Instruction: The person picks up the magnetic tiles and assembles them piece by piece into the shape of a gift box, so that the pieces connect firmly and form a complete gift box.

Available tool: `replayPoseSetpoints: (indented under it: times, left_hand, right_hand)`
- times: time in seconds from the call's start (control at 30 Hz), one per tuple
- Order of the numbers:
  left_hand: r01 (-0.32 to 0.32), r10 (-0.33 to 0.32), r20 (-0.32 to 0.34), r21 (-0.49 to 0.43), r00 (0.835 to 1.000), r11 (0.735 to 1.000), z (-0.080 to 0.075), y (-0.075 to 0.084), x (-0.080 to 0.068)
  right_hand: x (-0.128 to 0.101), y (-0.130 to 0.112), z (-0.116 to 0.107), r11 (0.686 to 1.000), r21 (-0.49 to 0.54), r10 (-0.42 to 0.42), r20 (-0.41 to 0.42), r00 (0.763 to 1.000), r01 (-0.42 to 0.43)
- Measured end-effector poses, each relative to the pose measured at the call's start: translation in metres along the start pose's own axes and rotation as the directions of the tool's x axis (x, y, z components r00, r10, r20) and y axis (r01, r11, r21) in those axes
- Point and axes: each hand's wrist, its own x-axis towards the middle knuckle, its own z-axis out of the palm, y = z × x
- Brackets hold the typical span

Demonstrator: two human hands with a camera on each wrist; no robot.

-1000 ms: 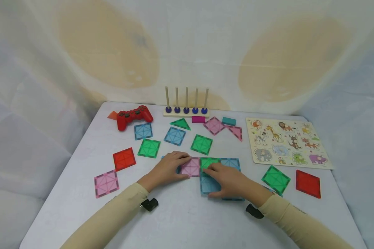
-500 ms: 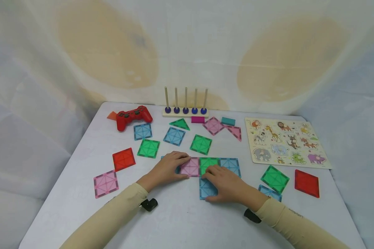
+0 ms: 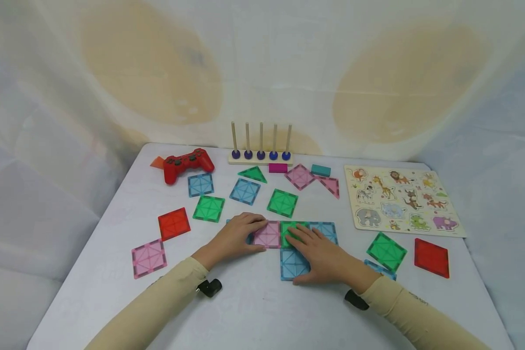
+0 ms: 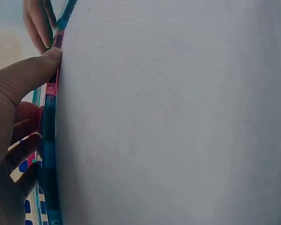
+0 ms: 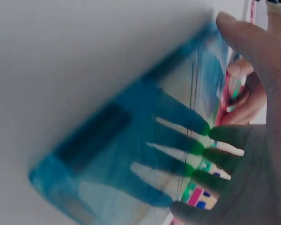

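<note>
In the head view my left hand (image 3: 239, 236) spans a pink magnetic tile (image 3: 269, 235), thumb at its near edge and fingertips at its far edge. A blue tile lies mostly hidden under that hand; its blue edge (image 4: 50, 140) shows in the left wrist view. My right hand (image 3: 321, 257) spreads its fingers over a green tile (image 3: 283, 241) and a blue tile (image 3: 294, 263). The right thumb is at the near edge of this blue tile. Another blue tile (image 3: 327, 230) adjoins the green one. Through blue plastic (image 5: 107, 164) in the right wrist view, finger reflections show.
Loose tiles surround the hands, including green (image 3: 282, 202), red (image 3: 174, 223) and pink (image 3: 149, 258) ones. Farther back are a red game controller (image 3: 187, 165) and a peg stand (image 3: 260, 159). An animal puzzle board (image 3: 402, 200) lies at the right.
My right hand shifted slightly left and toward the near edge, then its fingers straightened and spread over the tiles. My left hand has stayed in place.
</note>
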Motion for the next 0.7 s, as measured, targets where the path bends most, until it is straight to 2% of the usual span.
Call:
replayPoseSetpoints:
  times: [0.23, 0.37, 0.53, 0.7]
  left_hand:
    - [-0.003, 0.004, 0.019, -0.019, 1.000, 1.000, -0.004, 0.001, 0.002]
    - [0.004, -0.004, 0.020, -0.009, 1.000, 1.000, -0.007, 0.002, 0.008]
    - [0.015, -0.015, -0.005, 0.026, 1.000, 1.000, -0.010, -0.001, 0.020]
    - [0.016, -0.013, -0.035, 0.095, 0.999, 0.995, -0.011, -0.008, 0.040]
  right_hand:
    - [-0.004, 0.014, -0.004, 0.999, -0.004, 0.048, -0.005, 0.999, -0.048]
    - [-0.008, 0.018, -0.006, 0.999, 0.006, 0.042, 0.003, 0.999, -0.042]
    - [-0.010, 0.016, -0.007, 0.999, 0.005, 0.038, 0.023, 0.999, -0.038]
    - [-0.009, 0.017, -0.006, 0.999, 0.003, 0.035, 0.026, 0.999, -0.035]
